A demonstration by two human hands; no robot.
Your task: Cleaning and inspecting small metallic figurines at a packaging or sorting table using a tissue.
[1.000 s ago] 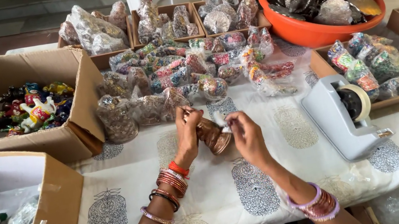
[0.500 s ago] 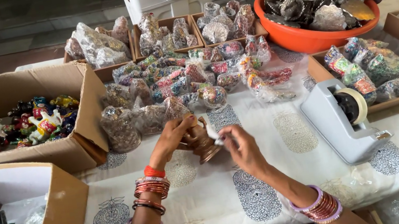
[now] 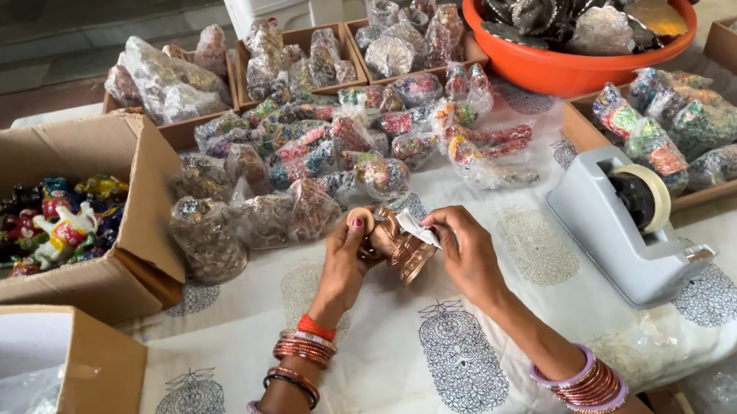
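My left hand (image 3: pixel 346 259) grips a small copper-coloured bell-shaped ornament (image 3: pixel 400 245) by its top, held tilted above the printed white tablecloth (image 3: pixel 385 364). My right hand (image 3: pixel 463 249) holds the ornament's other side and pinches a small white tag or paper slip (image 3: pixel 416 228) against it. Both wrists wear several bangles. Just beyond the hands lies a pile of plastic-wrapped ornaments (image 3: pixel 321 160).
A grey tape dispenser (image 3: pixel 626 224) stands to the right. Cardboard boxes sit at left, one with painted figurines (image 3: pixel 28 229). An orange tub (image 3: pixel 579 62) of silver-wrapped items and low trays (image 3: pixel 685 129) of wrapped goods lie at the back and right.
The ornament has been turned and lifted slightly in both hands. The white slip now lies on top of the ornament under my right thumb.
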